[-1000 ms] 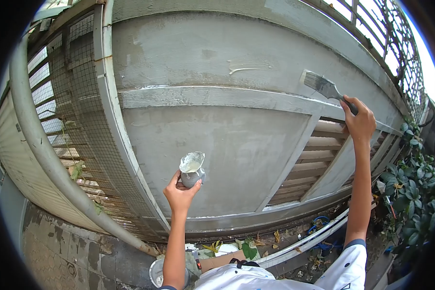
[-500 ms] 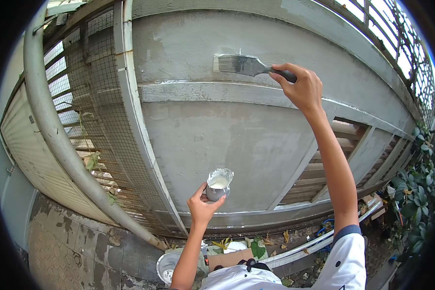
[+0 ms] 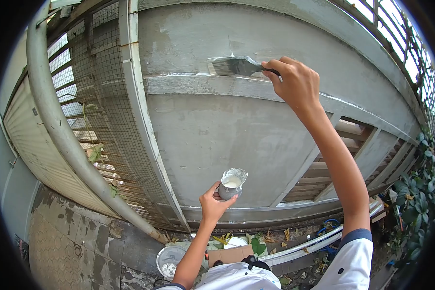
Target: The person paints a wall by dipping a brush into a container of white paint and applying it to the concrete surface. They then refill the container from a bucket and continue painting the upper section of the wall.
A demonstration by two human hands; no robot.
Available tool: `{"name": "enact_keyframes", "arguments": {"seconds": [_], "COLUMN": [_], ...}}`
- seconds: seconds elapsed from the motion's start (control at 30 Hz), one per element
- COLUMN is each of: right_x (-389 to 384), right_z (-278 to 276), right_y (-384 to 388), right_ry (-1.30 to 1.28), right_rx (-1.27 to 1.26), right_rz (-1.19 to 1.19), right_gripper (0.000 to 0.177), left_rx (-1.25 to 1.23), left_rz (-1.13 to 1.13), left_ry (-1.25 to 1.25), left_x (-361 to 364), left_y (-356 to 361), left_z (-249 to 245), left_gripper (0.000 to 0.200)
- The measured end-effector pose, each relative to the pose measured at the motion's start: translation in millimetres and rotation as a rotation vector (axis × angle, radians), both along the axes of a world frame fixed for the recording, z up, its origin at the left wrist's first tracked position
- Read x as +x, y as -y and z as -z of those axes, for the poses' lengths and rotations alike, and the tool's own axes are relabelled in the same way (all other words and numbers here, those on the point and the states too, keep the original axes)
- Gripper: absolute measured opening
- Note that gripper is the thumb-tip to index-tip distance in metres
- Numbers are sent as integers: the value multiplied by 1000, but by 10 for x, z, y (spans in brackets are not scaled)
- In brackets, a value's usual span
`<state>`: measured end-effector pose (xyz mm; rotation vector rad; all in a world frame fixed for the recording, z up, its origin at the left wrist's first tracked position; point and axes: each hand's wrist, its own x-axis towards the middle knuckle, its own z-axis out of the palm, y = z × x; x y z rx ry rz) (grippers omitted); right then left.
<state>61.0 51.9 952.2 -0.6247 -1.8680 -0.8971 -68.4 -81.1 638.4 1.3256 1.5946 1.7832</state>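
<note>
My right hand (image 3: 297, 82) is closed around the dark handle of a wide paintbrush (image 3: 234, 66). The brush lies sideways, its pale bristle tips pointing left and touching the grey wall panel (image 3: 188, 43) just above a raised horizontal rail (image 3: 193, 85). Fresh wet-looking streaks show around the bristles. Lower down, my left hand (image 3: 216, 203) grips a small paint-smeared cup (image 3: 231, 192) from the side. The cup is upright, with whitish paint inside and a ragged, coated rim. It is held in front of the lower grey panel (image 3: 198, 140).
A wire-mesh section (image 3: 101, 72) and a thick curved pipe (image 3: 58, 116) stand to the left. At my feet are a white bucket (image 3: 165, 255), a piece of cardboard (image 3: 229, 254) and long white strips (image 3: 299, 252). Leafy plants (image 3: 415, 198) hang at the right.
The brush has moved down and slightly left along the panel, close to the rail. The left hand with the cup sits a little further right in view.
</note>
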Motion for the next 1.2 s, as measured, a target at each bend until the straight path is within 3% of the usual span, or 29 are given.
{"name": "enact_keyframes", "arguments": {"seconds": [0.4,0.53,0.7,0.87,0.93,1.2], "right_x": [1392,1725,1457,779,696,1269], "right_z": [45,-40,-146,-123,-73,174], "right_y": [97,221,131,-24,-59,-111], "right_ry": [-50,-60,-147,-228,-241,-185], "right_rx": [-89,-104,-66,-213,-252,-308], "right_rz": [422,355,249,90,127,251], "right_gripper": [12,15,16,16,17,18], "left_rx": [87,112,99,19,4,41], "left_rz": [-43,-45,-47,-27,-43,-79], "left_ry": [-25,13,37,38,-1,9], "left_x": [-64,-114,-104,-79,-78,-101], "left_y": [-3,46,116,227,249,179], "left_z": [138,234,172,99,92,249], "left_gripper": [63,63,62,63,63,61]}}
